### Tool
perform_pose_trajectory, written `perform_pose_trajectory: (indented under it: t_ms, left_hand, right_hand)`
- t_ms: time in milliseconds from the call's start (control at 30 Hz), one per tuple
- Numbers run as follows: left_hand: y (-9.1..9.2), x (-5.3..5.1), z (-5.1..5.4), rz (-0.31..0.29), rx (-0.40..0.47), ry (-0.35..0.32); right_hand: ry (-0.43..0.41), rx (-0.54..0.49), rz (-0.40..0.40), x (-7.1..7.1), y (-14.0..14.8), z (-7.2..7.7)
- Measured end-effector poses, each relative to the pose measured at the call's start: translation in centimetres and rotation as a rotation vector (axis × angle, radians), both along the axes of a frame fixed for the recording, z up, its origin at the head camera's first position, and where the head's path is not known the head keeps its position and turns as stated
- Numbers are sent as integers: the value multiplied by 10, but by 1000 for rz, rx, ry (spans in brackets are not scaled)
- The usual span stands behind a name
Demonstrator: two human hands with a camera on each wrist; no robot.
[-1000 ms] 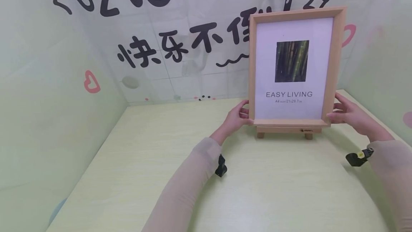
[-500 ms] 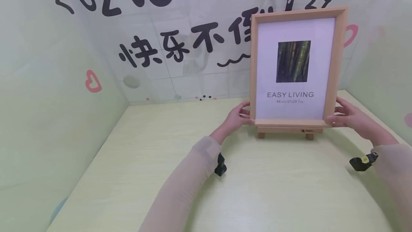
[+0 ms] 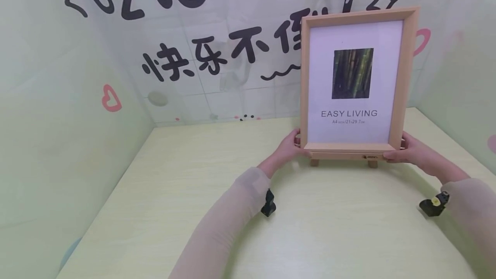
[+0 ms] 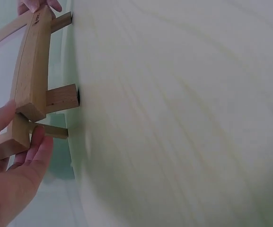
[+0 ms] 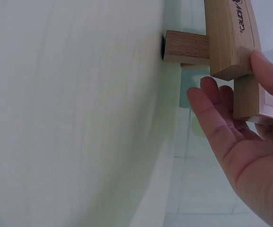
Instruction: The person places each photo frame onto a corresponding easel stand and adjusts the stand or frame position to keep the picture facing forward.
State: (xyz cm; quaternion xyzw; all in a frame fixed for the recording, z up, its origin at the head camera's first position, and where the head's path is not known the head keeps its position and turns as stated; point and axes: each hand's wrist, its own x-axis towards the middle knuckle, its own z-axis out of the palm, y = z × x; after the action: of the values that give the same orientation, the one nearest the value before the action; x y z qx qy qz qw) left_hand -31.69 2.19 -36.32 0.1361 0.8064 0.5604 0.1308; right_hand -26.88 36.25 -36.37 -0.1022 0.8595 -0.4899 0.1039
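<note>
One picture frame (image 3: 403,81) — one easel (image 3: 341,156)

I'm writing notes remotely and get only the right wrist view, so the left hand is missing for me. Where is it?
Observer: The left hand grips the picture frame near its lower left corner.
Operator: My view cuts off most of the white sheet. What is on it?
Observer: In the head view, a small dark picture of bamboo-like stalks, with the words EASY LIVING printed below it.
Operator: I make out only one front foot under the wooden ledge. Is there another?
Observer: Yes, the head view shows a second front foot, under the left end of the ledge.
</note>
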Motion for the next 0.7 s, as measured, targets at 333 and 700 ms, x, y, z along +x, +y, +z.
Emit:
perform_pose_trajectory:
  t_ms: [333, 700]
  left_hand:
    - [5, 5, -8, 9, 89, 31]
    - [5, 6, -11, 11, 131, 36]
  right_hand:
    - [-20, -111, -12, 1, -1, -7]
    - [79, -164, -28, 3, -2, -11]
